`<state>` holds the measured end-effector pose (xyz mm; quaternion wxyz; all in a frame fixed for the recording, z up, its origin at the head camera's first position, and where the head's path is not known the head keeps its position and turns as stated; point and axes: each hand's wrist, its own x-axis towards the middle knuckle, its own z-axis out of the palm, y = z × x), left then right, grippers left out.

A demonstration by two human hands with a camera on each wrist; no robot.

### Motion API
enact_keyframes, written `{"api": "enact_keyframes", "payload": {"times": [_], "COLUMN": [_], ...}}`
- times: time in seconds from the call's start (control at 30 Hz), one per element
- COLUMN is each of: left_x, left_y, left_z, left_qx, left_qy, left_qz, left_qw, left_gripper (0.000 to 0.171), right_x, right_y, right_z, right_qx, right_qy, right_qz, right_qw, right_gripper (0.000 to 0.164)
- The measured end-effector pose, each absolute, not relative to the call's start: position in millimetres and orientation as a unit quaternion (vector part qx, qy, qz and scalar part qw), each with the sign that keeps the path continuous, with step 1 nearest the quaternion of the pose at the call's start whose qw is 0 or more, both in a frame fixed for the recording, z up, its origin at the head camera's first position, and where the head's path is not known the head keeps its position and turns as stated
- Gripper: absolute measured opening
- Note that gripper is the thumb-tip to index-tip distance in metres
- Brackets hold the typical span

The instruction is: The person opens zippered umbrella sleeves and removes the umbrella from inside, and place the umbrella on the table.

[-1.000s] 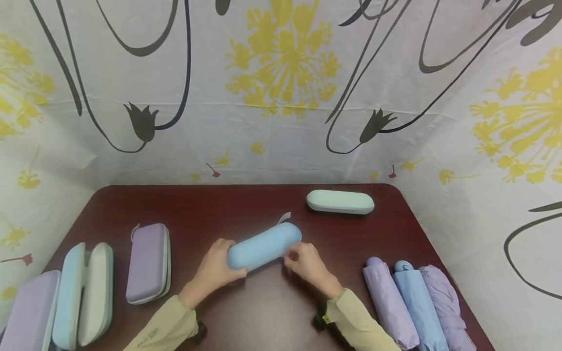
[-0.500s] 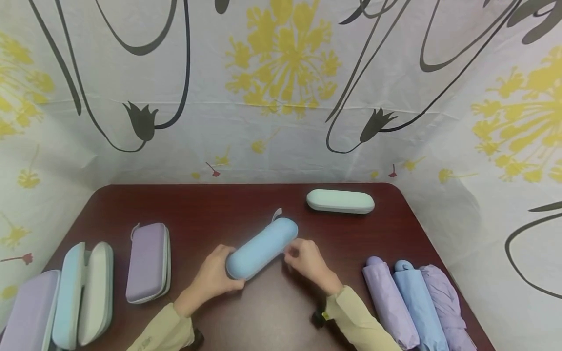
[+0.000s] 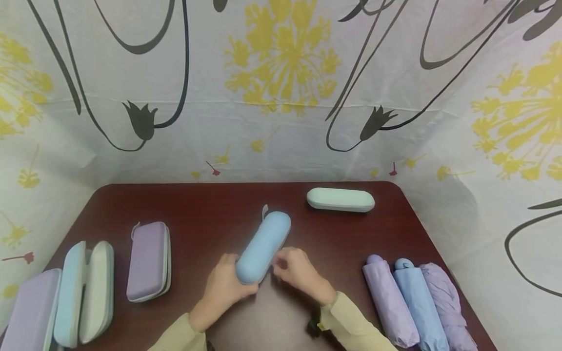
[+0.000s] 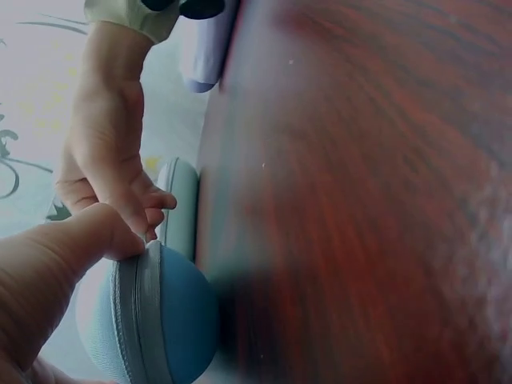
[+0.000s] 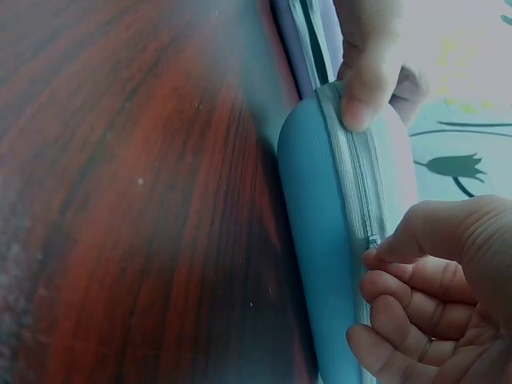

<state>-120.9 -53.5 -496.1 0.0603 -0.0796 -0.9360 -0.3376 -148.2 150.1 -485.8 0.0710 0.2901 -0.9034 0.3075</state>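
A light blue hard zip case (image 3: 264, 246) lies at a slant in mid-table, its grey strap loop (image 3: 265, 210) at the far end. My left hand (image 3: 223, 282) grips the near end, thumb pressed on the grey zipper band (image 4: 138, 312). Beside the case's right side is my right hand (image 3: 303, 273). Its thumb and index finger pinch the small zipper pull (image 5: 374, 242), other fingers curled under. Along the stretch seen in the right wrist view, the zipper's teeth are joined. The left fingers behind the case are hidden.
At left lie a purple zip case (image 3: 147, 263), a half-open case in blue and pale green (image 3: 95, 292) and another purple case (image 3: 32, 312). A mint case (image 3: 340, 200) lies at the back right. Folded umbrellas (image 3: 391, 302), purple and blue, line the right edge.
The blue case has swung from a flat slant to a steeper one, its far end moving left. My right hand has moved left and slightly nearer along its side, closer to my left hand.
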Motion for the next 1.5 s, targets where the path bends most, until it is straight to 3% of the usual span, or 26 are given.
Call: {"api": "enact_keyframes", "payload": {"times": [0.3, 0.47, 0.6, 0.7, 0.9, 1.17, 1.5], "left_x": [-116.1, -128.0, -165.5, -200.0, -252.5, -271.7, -279.0], "left_y": [-40.5, -53.1, -72.9, -76.8, -59.1, -33.5, -36.7], "left_z": [-493.5, -475.0, -452.8, -443.9, -443.3, -441.8, -440.5], "left_qx": [-0.121, -0.195, -0.291, -0.356, -0.47, -0.55, -0.561], "left_qy": [-0.939, -0.933, -0.913, -0.905, -0.875, -0.834, -0.824], "left_qz": [-0.306, -0.303, -0.282, -0.233, -0.088, 0.038, 0.065], "left_qw": [0.102, 0.02, -0.047, -0.028, 0.075, 0.017, 0.048], "left_gripper": [0.071, 0.075, 0.065, 0.057, 0.056, 0.072, 0.064], "right_x": [-141.9, -142.3, -143.1, -143.2, -142.2, -140.9, -144.2], "right_y": [154.6, 164.9, 170.5, 172.8, 174.3, 172.3, 177.0], "right_z": [-486.4, -486.1, -486.8, -488.3, -488.4, -484.5, -483.1], "right_qx": [0.332, 0.322, 0.321, 0.318, 0.313, 0.318, 0.329], "right_qy": [-0.891, -0.891, -0.891, -0.894, -0.899, -0.9, -0.901], "right_qz": [0.303, 0.315, 0.319, 0.312, 0.304, 0.296, 0.276], "right_qw": [0.062, 0.05, 0.04, 0.037, 0.034, 0.033, 0.056], "right_gripper": [0.012, 0.012, 0.011, 0.01, 0.009, 0.008, 0.008]}}
